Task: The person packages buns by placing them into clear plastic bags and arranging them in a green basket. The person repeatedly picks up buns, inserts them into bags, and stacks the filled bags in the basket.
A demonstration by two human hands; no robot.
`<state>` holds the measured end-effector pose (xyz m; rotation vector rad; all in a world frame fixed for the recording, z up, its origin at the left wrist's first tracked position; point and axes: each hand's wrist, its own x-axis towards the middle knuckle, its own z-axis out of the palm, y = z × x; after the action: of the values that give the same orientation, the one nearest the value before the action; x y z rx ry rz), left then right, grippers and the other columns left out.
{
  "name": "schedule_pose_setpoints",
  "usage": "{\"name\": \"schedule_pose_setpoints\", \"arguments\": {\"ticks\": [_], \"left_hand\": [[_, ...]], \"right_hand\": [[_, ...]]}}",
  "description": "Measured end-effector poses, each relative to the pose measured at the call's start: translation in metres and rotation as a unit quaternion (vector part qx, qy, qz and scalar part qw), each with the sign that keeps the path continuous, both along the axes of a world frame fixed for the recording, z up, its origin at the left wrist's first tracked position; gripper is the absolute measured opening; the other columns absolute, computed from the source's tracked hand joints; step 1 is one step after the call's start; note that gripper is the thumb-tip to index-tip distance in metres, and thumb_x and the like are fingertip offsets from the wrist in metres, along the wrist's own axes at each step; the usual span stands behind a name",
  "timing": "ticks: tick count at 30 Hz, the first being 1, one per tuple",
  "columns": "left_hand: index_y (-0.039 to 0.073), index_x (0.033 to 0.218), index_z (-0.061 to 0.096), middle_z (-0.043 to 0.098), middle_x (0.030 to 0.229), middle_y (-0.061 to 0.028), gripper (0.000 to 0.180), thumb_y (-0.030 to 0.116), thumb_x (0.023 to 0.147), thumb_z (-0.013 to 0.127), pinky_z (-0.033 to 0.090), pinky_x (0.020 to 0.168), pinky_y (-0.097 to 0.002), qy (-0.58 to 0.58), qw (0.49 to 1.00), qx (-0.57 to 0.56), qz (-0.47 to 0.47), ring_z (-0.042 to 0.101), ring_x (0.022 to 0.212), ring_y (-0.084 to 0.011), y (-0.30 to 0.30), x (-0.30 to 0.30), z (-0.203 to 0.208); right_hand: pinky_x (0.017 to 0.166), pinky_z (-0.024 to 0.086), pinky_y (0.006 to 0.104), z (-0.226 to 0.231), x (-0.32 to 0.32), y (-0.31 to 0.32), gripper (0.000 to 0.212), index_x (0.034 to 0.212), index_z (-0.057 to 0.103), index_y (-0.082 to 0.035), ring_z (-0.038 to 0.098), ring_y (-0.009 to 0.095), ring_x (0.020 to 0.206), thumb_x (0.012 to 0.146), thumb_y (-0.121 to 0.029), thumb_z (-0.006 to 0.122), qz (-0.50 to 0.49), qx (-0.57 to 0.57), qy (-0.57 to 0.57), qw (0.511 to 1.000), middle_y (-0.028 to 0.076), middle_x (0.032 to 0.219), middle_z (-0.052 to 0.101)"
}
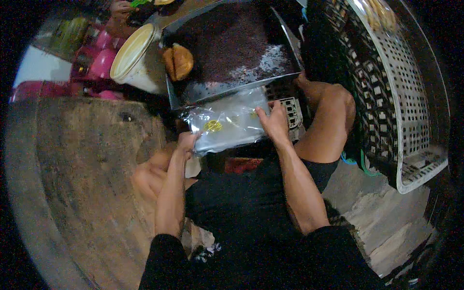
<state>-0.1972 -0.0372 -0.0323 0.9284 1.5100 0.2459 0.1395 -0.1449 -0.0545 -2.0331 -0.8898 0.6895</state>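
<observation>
Over my lap lies a clear, shiny plastic bag [227, 128] with yellow print, possibly a stack of such bags. My left hand [187, 141] pinches its near left corner. My right hand [274, 122] grips its right edge, thumb lying on top and the other fingers partly hidden. Just beyond the bag stands a large metal tray [232, 89] holding a layer of dark brown grains [217, 43], thinner at the near right, where bare metal shows. A split golden bread bun [178, 63] rests at the tray's left side.
Left of the tray, a pale bucket [133, 58] leans beside pink plastic items [102, 63]. Another person's hand [120, 10] is near something green at the top. A white perforated crate [411, 106] stands on the right, with bagged food [374, 17] at its far end. Wooden boards [92, 183] lie left.
</observation>
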Motion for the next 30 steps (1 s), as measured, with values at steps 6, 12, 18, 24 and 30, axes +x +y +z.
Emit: {"name": "schedule_pose_setpoints", "arguments": {"ticks": [6,12,18,24,30], "left_hand": [[-0.004,0.091,0.069,0.070,0.079,-0.0080,0.028,0.024,0.088,0.070,0.049,0.066,-0.0320,0.286,0.877,0.316,-0.221,0.061,0.072,-0.0131,0.036,-0.024,0.186],[0.002,0.096,0.069,0.071,0.087,-0.0123,0.016,0.009,0.082,0.066,0.055,0.071,-0.0369,0.284,0.627,0.626,-0.367,0.069,0.081,-0.0290,0.005,0.058,0.263],[0.012,0.097,0.070,0.068,0.102,-0.0033,0.023,0.013,0.075,0.067,0.057,0.080,-0.0290,0.084,0.413,0.753,-0.505,0.066,0.101,-0.0209,0.016,0.066,0.112],[0.016,0.106,0.071,0.066,0.121,-0.0042,0.025,0.025,0.083,0.062,0.033,0.112,-0.0488,0.242,0.340,0.574,-0.705,0.045,0.134,-0.0259,0.021,0.062,0.032],[0.008,0.080,0.073,0.072,0.085,-0.0153,0.055,0.063,0.075,0.069,0.052,0.075,-0.0457,0.279,0.622,0.366,-0.633,0.067,0.087,-0.0322,-0.015,0.148,0.062]], "right_hand": [[0.097,0.043,0.0477,0.016,0.005,-0.005,0.057,0.117,0.053,0.005,0.052,0.043,0.112,0.083,-0.037,0.071,-0.031,0.032,0.010,0.999,0.028,0.118,0.054],[0.094,0.044,0.0418,0.049,0.032,0.005,0.045,0.120,0.052,0.002,0.057,0.034,0.106,0.092,-0.031,0.065,-0.130,0.178,0.024,0.975,0.020,0.118,0.055],[0.088,0.048,0.0360,0.081,0.036,0.000,0.038,0.119,0.055,0.003,0.060,0.026,0.103,0.094,-0.025,0.064,-0.143,0.238,0.022,0.960,0.016,0.114,0.060],[0.087,0.050,0.0349,0.108,0.029,-0.009,0.036,0.121,0.054,0.002,0.062,0.024,0.100,0.093,-0.019,0.064,-0.074,0.233,-0.004,0.970,0.016,0.114,0.061],[0.093,0.047,0.0319,0.113,0.015,-0.018,0.036,0.126,0.053,0.000,0.059,0.019,0.104,0.094,-0.013,0.063,-0.005,0.203,-0.033,0.979,0.011,0.122,0.059]]}}
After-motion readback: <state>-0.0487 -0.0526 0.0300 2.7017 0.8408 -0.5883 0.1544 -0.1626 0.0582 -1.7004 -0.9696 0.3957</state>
